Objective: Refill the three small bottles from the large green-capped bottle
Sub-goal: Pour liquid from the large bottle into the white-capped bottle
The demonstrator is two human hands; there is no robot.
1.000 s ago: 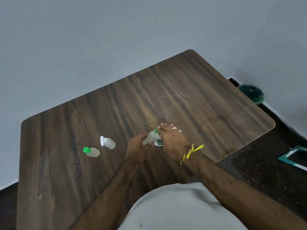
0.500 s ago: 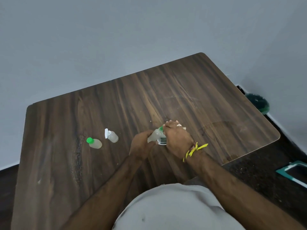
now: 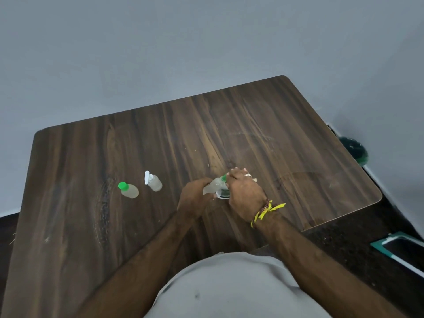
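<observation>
Fingers of both hands grip tilted bottle [image 3: 212, 186], green cap [image 3: 223, 178] pointing up-right.

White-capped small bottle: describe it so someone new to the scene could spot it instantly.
Start at the dark wooden table and look to its left half, away from the hands. Two small clear bottles stand there side by side. The white-capped bottle is the right one of the pair, nearer the left hand; its flip cap is white, while its neighbour has a bright green cap.
</observation>
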